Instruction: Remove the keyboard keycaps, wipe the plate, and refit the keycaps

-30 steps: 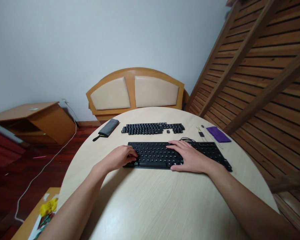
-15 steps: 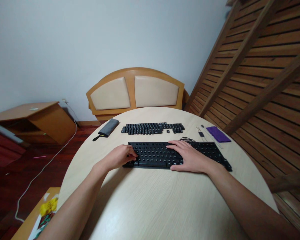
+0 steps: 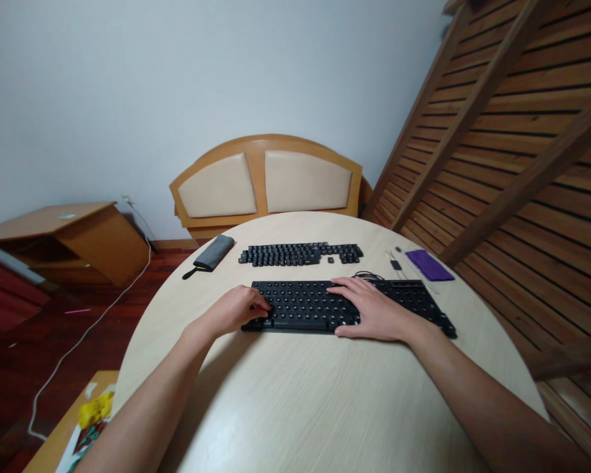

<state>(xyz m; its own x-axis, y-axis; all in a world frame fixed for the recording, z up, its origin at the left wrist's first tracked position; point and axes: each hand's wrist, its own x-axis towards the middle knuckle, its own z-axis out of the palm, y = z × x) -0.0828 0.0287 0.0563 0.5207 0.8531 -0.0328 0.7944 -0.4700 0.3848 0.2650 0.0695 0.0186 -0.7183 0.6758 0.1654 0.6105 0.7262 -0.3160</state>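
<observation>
A black keyboard body (image 3: 305, 305) with bare switches lies across the round pale table (image 3: 295, 394). My left hand (image 3: 234, 310) rests on its left end, fingers curled and pinched at a spot near the lower left corner. My right hand (image 3: 374, 309) lies flat on the middle of the keyboard, fingers stretched out. Behind it, the removed black keycaps (image 3: 300, 253) are laid out in rows, with one loose keycap (image 3: 330, 260) just in front of them.
A grey pouch (image 3: 211, 252) lies at the table's back left. A purple cloth (image 3: 429, 264) and small tools (image 3: 395, 261) sit at the back right. A chair back (image 3: 266, 177) stands behind the table. Slatted wood rises on the right, and a low wooden cabinet (image 3: 73, 240) stands left.
</observation>
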